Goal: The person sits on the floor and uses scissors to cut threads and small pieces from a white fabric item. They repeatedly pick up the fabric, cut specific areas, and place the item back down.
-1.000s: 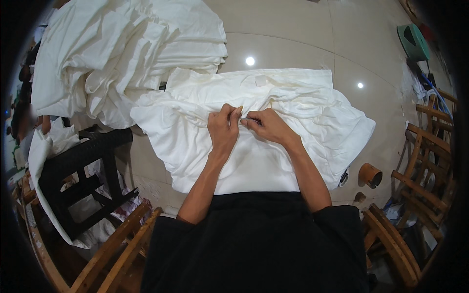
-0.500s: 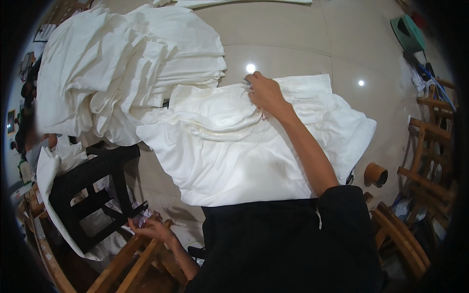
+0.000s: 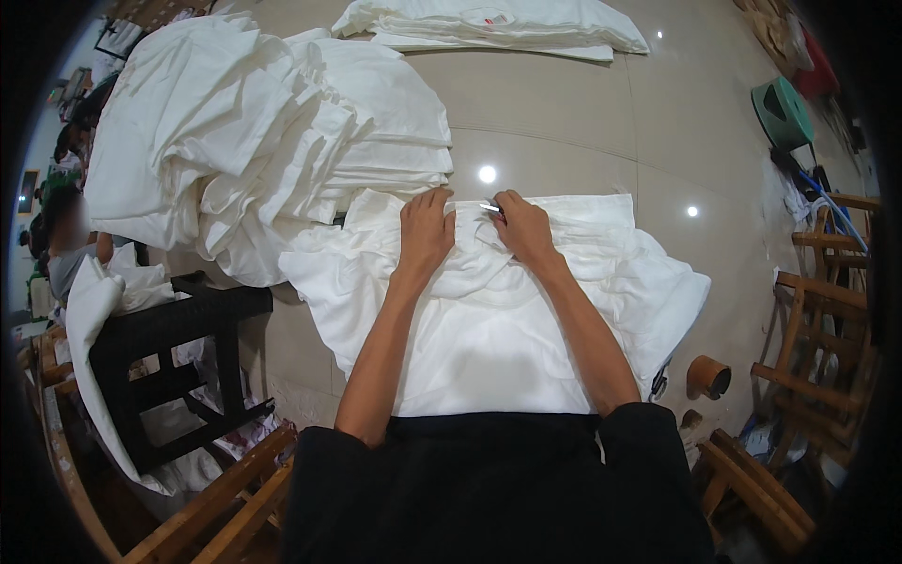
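Observation:
A white cloth garment (image 3: 498, 329) lies across my lap and the table, gathered in folds along its far side. My left hand (image 3: 427, 230) rests on its far part, fingers forward and thumb apart, pressing lightly on the fabric. To the right, my right hand (image 3: 524, 226) is closed around small thread snips (image 3: 490, 208), whose pale metal blade points left toward the left hand. The grip of the snips is mostly covered by the fingers. Both hands are near the garment's far edge, with a short gap between them.
A big heap of white garments (image 3: 235, 141) stands at the left, touching my garment. Folded white cloth (image 3: 507, 28) lies at the far edge. A black stool (image 3: 178, 320) is at lower left, wooden frames (image 3: 817, 310) at right, plus a green roll (image 3: 783, 113) and brown ring (image 3: 708, 377).
My left hand has come up from beside the black stool onto the garment. The right hand shifted slightly, and the snips' blade now shows. The view has tilted, revealing more of the far folded cloth.

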